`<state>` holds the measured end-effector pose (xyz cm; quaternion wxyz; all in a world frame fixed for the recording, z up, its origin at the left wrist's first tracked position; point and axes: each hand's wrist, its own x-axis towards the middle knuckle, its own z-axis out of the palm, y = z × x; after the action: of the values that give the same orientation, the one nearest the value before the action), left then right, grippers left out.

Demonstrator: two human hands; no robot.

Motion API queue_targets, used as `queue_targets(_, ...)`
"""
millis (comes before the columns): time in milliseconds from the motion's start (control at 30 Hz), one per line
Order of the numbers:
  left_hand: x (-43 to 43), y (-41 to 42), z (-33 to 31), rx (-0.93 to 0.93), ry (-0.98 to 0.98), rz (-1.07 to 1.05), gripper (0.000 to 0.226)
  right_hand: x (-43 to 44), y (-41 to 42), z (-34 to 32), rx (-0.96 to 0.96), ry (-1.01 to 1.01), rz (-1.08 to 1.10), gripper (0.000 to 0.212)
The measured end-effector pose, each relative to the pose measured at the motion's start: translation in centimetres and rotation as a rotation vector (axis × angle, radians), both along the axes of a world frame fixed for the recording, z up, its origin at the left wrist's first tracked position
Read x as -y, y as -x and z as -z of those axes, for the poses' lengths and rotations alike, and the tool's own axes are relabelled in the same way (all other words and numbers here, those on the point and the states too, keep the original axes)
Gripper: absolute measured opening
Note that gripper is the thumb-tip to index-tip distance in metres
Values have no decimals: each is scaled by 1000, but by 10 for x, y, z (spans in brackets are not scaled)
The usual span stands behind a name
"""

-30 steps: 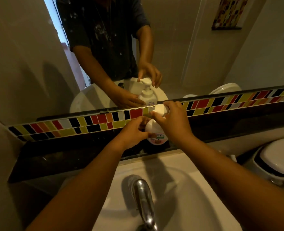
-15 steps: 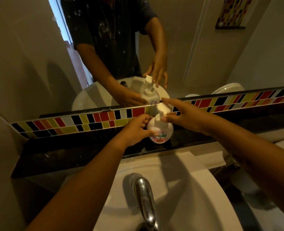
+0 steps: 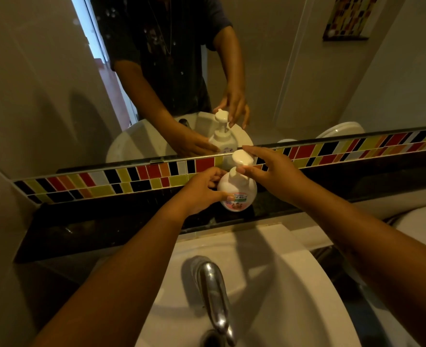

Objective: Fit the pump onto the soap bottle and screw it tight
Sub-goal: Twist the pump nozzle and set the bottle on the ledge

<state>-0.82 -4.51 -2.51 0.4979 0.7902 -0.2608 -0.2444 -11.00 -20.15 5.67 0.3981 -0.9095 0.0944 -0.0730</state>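
Observation:
A round white soap bottle with a pink and green label stands on the dark ledge behind the basin. My left hand wraps its left side and holds it upright. The white pump sits on the bottle's neck. My right hand reaches in from the right. Its thumb tip presses under the pump head and its forefinger lies along the head's far edge, while the other fingers are spread. The mirror repeats the bottle and both hands.
A white basin with a chrome tap lies right below my arms. A strip of coloured tiles runs under the mirror. A white toilet shows at the right edge. A wall closes in on the left.
My right hand has come off the top of the pump, where it covered it, and stretched out to a thumb-and-forefinger hold. The left hand has stayed on the bottle.

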Motion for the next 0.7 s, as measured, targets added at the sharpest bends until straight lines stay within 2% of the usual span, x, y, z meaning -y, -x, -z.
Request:
queue_targets(267,-1,5,-4,-37,30,-10,55,7,1,15,-81,-67,20,88)
queue_targets(333,-3,5,-4,-49,42,-23,54,12,5,27,-145,-67,50,82)
queue_targets(433,-11,6,-3,-67,65,-51,56,7,11,43,-190,-132,5,63)
queue_targets(567,-28,8,-4,-81,94,-104,62,-12,5,53,-157,-180,-6,60)
queue_targets(700,-50,3,-7,-85,108,-196,56,-32,-16,54,-113,-194,-58,59)
